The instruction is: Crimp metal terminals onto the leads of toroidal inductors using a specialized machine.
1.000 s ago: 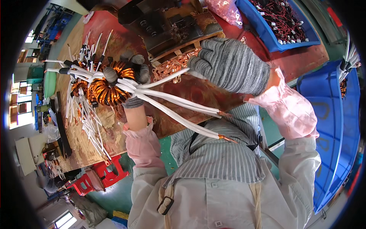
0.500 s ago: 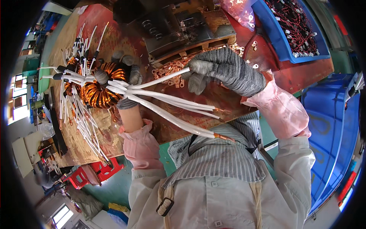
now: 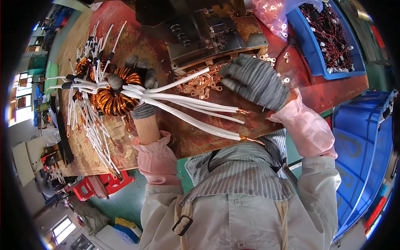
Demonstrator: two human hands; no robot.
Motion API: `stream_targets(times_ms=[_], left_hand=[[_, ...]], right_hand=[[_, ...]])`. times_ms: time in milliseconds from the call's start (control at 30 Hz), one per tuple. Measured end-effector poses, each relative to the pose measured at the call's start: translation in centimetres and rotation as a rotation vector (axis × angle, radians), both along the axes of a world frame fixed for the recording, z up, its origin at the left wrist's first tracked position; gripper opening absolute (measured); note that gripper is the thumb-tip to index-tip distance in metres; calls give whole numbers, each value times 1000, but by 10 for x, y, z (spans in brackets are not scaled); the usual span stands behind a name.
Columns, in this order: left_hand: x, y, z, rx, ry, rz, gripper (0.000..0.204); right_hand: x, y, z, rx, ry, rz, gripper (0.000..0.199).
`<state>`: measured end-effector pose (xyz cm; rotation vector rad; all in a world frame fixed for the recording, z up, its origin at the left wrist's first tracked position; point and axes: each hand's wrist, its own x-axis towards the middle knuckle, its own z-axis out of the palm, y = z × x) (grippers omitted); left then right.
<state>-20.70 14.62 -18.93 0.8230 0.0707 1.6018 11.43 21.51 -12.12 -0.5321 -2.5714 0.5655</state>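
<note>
One copper-wound ring coil (image 3: 114, 102) is held by the gloved left hand (image 3: 149, 78), its thumb laid over the middle of the ring and its fingers wrapped behind the far side, closed firmly. From the coil, at least four white-sleeved leads (image 3: 191, 105) are fanned out to the right of that grip; bare copper strands are clearly shown at two of their ends.

The tip of the uppermost lead is pointed toward the gloved right hand (image 3: 255, 81), just left of its fingers and apart from them. That hand is curled palm down at the right end of one pile of copper terminals (image 3: 200, 87); its fingertips are hidden, so whether anything is gripped cannot be told.

To the left of the left-hand grip, more coils (image 3: 83, 66) with white leads are bunched on the table (image 3: 333, 89), too tangled to be counted. Beyond the pile, one dark metal machine (image 3: 200, 37) is seated on a wooden base. Beyond and right of the right hand, one clear bag of terminals (image 3: 271, 16) and one blue tray (image 3: 327, 76) of red and black wires are set; two loose terminals (image 3: 286, 56) are seen nearer that hand.
</note>
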Motion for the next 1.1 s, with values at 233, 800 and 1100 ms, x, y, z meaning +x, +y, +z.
stream_targets(times_ms=[233, 800, 1100], left_hand=[[-1, 3, -3, 15, 0, 0, 49], [-1, 8, -7, 109, 18, 64, 49], [-1, 7, -4, 78, 60, -14, 51]], right_hand=[[-31, -9, -11, 207, -308, 34, 25], [-14, -15, -3, -526, 350, -134, 13], [-8, -17, 1, -1333, 448, -163, 24]])
